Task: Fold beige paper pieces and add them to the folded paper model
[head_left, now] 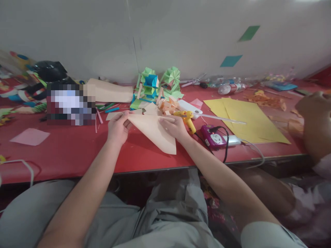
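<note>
Here, left fingers (125,117) and right fingers (166,124) grip a smooth, pale peach, slant-edged sheet (155,132)

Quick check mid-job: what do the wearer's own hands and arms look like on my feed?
The left hand and right hand are ungloved, with no rings, watch or bracelet visible. Both forearms are uncovered. A plain, pale grey cloth sleeve shows on the right arm; the left sleeve is out of view.

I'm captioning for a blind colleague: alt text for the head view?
A person's left hand and right hand hold a cream sheet over a red table. Nearby lie a yellow glue gun and purple socket block; green folded paper stands behind.
</note>
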Demonstrator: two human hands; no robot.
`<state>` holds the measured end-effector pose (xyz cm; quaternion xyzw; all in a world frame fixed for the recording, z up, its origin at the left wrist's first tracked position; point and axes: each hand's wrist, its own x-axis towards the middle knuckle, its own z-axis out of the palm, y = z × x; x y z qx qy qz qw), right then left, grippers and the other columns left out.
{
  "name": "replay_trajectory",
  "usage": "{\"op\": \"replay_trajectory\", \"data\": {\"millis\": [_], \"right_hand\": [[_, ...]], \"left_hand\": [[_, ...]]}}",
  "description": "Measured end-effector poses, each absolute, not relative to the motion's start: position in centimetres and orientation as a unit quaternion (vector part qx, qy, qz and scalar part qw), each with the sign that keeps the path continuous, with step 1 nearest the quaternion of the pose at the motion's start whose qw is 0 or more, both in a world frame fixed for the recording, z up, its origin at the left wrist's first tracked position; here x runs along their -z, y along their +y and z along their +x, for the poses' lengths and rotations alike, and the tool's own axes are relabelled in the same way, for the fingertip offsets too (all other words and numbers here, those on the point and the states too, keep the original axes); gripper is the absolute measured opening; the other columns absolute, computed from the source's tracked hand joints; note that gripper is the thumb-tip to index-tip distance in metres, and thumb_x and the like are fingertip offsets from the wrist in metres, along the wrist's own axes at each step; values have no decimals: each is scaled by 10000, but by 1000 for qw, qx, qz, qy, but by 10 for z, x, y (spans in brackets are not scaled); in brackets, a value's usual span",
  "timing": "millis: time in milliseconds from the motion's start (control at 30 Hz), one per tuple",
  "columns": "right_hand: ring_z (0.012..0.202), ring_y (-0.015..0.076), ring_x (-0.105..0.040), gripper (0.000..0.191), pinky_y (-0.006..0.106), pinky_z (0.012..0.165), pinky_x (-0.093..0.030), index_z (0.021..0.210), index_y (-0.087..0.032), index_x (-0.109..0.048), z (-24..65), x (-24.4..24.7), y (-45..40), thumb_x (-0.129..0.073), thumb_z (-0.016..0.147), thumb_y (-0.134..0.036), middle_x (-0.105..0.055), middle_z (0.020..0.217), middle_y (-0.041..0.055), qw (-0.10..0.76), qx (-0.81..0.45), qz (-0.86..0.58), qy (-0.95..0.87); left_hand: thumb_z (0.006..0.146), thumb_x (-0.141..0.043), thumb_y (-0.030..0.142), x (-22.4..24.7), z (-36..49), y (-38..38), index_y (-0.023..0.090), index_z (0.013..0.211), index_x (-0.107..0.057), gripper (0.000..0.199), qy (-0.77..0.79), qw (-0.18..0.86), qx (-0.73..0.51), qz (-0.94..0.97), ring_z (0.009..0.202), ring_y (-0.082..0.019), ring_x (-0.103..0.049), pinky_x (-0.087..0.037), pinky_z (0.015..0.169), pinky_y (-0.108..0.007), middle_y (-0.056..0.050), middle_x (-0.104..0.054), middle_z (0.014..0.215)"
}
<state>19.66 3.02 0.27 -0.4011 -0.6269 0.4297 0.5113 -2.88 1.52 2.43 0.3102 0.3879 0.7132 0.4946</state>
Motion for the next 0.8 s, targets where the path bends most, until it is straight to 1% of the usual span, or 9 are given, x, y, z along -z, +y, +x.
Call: {"op": "replay_trajectory", "data": {"millis": [133, 233, 400, 567, 800], "right_hand": [[523, 97, -412, 408, 239, 492, -301, 603, -182, -563, 196, -3, 30, -700, 774, -526, -480, 533, -29, 506, -436, -405, -624], [528, 97, -420, 401, 238, 497, -310, 617, -179, -569, 196, -3, 29, -704, 766, -527, -492, 543, -28, 505, -439, -405, -623], [528, 95, -416, 396, 238, 498, -300, 598, -177, -553, 195, -6, 29, -703, 765, -503, -481, 540, -30, 504, -429, -411, -626], [538, 96, -423, 376, 238, 507, -317, 617, -176, -574, 195, -6, 29, -708, 759, -497, -484, 553, -32, 500, -443, -411, -620], [575, 120, -490, 351, 246, 530, -381, 697, -179, -646, 195, -5, 28, -722, 741, -518, -544, 596, -14, 488, -457, -424, -611]], "left_hand": [[701, -779, 190, -25, -27, 14, 174, 744, -660, 127, 400, 488, -714, 304, 833, -203, -727, -587, 794, -346, -44, -748, 812], [715, -773, 186, -26, -26, 14, 175, 732, -652, 122, 408, 479, -717, 300, 820, -192, -724, -584, 804, -345, -37, -741, 797], [699, -800, 206, -25, -26, 14, 184, 711, -625, 176, 419, 472, -718, 293, 829, -195, -720, -583, 785, -328, -30, -730, 783], [684, -834, 264, -22, -28, 16, 191, 726, -613, 236, 424, 469, -718, 291, 826, -187, -718, -580, 777, -309, -25, -726, 788], [674, -856, 312, -20, -29, 19, 190, 739, -614, 278, 435, 481, -709, 275, 832, -198, -723, -583, 772, -312, -47, -736, 813]]}}
